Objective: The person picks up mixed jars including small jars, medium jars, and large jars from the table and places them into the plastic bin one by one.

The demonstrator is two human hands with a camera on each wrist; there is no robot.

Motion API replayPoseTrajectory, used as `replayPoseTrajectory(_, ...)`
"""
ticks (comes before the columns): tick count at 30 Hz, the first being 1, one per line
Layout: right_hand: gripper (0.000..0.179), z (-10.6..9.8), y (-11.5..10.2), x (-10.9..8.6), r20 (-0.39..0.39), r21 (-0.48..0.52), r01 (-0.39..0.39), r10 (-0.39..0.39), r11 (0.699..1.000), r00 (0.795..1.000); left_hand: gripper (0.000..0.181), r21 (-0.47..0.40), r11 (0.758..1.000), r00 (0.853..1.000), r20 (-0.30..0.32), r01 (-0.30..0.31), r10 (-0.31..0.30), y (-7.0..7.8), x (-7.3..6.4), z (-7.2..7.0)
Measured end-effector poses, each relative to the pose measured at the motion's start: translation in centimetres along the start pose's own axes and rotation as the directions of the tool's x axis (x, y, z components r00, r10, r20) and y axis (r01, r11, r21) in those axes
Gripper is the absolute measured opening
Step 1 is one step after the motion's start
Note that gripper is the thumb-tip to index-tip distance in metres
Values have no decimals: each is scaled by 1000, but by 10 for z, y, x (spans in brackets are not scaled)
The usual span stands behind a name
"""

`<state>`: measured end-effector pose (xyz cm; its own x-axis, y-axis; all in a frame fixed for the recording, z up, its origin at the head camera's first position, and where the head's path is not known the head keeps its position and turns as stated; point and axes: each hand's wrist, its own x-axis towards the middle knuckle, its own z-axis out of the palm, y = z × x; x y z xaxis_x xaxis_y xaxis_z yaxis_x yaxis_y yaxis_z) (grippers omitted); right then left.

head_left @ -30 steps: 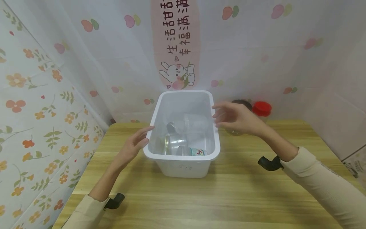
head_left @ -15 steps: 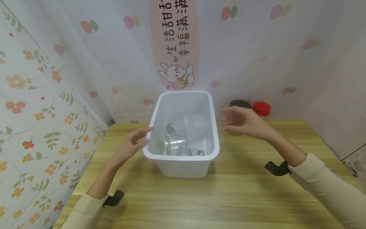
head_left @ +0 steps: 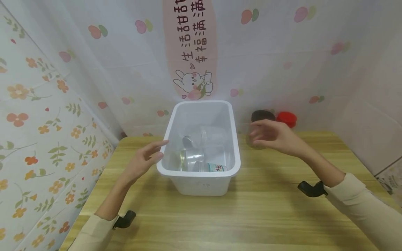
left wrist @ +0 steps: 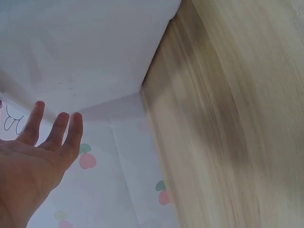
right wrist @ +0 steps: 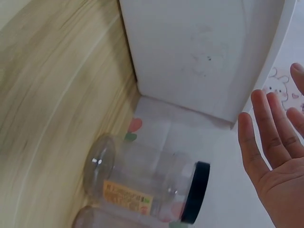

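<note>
Firstly, white tub (head_left: pixel 201 185): upright on the wooden tabletop (head_left: pixel 201 223), its long sides running away from the person toward the cloth behind.
Tub contents: clear containers lying on their sides, among them a gold-rimmed jar (head_left: pixel 194 159) near the front left, a teal-labelled container (head_left: pixel 216 167) at the near wall, and a larger clear vessel (head_left: pixel 213 135) farther back; some outlines merge and cannot be told apart.
Left hand (head_left: pixel 141 161): grip released; fingers extended toward the tub's left rim, palm outside it; whether the fingertips touch the rim cannot be told.
Right hand (head_left: pixel 277 137): grip released; fingers spread in the right wrist view, right of the tub and apart from its rim, partly masking the black-lidded jar in the head view.
Black-lidded jar (right wrist: pixel 161 159): clear, upright on the tabletop near the back cloth, right of the tub; orange label (right wrist: pixel 127 196) low on its side.
Red lid (head_left: pixel 286 119): just right of the black one; what is under it is mostly hidden by the right hand.
Sleeves: cream, each with a black fitting (head_left: pixel 312 189) at the cuff.
Back cloth (head_left: pixel 135 69): white, printed with fruit, a rabbit and Chinese characters.
</note>
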<state>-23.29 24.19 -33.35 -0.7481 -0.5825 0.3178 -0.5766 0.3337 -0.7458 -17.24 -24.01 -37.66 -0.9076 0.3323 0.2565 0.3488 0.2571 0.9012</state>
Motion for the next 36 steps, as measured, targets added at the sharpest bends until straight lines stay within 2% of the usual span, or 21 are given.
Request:
replayPoseTrajectory(11,56,-11,9,-13,-15,-21,2,-2,1000,1000,43,-37,999,999,18,-34,35,-1,0,2)
replayPoseTrajectory(20,52,-18,18,-24,-31,-15,-4,3,1000,1000,44,-57,998,1000,17,-3,4,-3,-1,4)
replayPoseTrajectory(30,51,-25,20,-38,-63,-80,-47,42,996,997,45,-72,997,1000,16,-10,11,-4,1,5)
replayPoseTrajectory(36,48,-27,21,-42,-77,-82,-77,70,994,995,44,-91,996,1000,13,-21,22,-7,0,6)
